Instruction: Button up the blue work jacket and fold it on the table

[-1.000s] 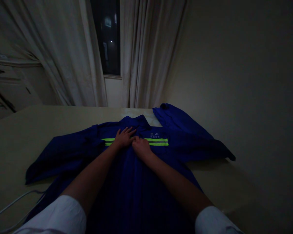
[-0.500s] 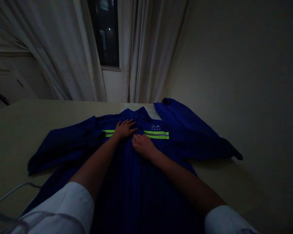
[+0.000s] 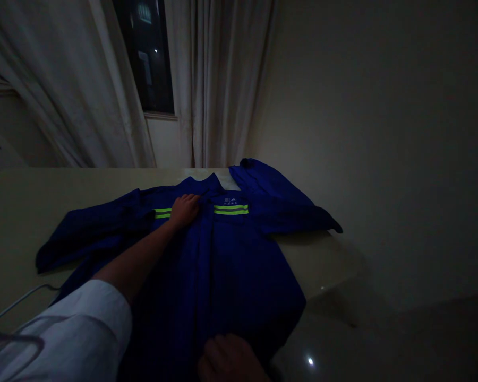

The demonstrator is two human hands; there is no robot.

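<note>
Jacket (image 3: 242, 254), dark blue, front side up, spread on the table (image 3: 16, 212) right ahead of me, collar (image 3: 207, 183) at the far end, sleeves out to both sides. My left hand (image 3: 185, 209) is on the upper chest just below the collar, fingers bent and close together on the cloth by the front opening; can't tell if they pinch it. It sits between two yellow-green reflective strips (image 3: 231, 210), covering part of the left one. Small pale logo (image 3: 231, 201) above the right strip. My right hand (image 3: 229, 358) is low, at the bottom of the view, over the jacket's lower front, fingers curled; too dark and cut off to tell if it grips fabric. Jacket's right-hand sleeve (image 3: 298, 217) is bent, its end folded back up toward the wall (image 3: 362, 132). Pale cord (image 3: 19, 303) on the table, left of the jacket. Curtains (image 3: 221, 79) and dark window (image 3: 149, 69) behind.
</note>
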